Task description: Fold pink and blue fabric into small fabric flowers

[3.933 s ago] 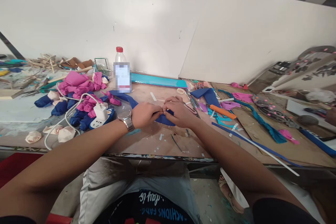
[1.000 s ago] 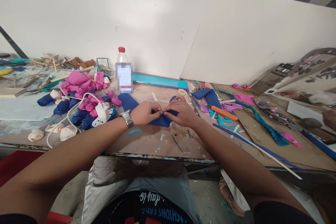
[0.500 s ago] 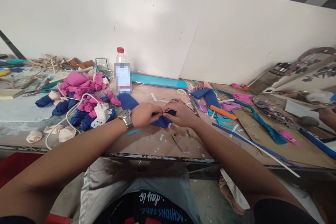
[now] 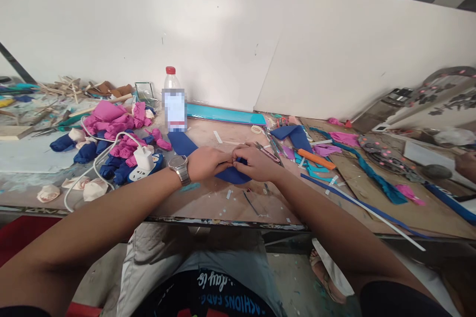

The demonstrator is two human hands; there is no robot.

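Both my hands meet over the table with a strip of dark blue fabric or crepe paper [image 4: 233, 176] between them. My left hand [image 4: 208, 162], below a wristwatch [image 4: 179, 168], has its fingers closed on the strip. Against its fingertips, my right hand [image 4: 253, 161] is closed too, pinching a gathered bit of the same blue material. The strip's lower part spreads under the fingers, and its far end [image 4: 183, 144] shows behind my left hand. My fingertips hide the exact pinch point. Just beyond my right hand lies a pair of small thread snips [image 4: 267, 152].
To the left are pink rolled flowers [image 4: 111, 124], blue ones [image 4: 87, 152], and a power strip [image 4: 143, 171] with a white cable. A red-capped bottle [image 4: 171, 81] stands behind. An orange-handled cutter [image 4: 316, 158], blue scraps [image 4: 293, 134] and a white strip [image 4: 379, 218] lie right. A person's hand [image 4: 464, 164] shows far right.
My fingers have shifted slightly to the right along the blue strip. Its lower part now hangs rounder and further right under my right hand. The snips show more fully.
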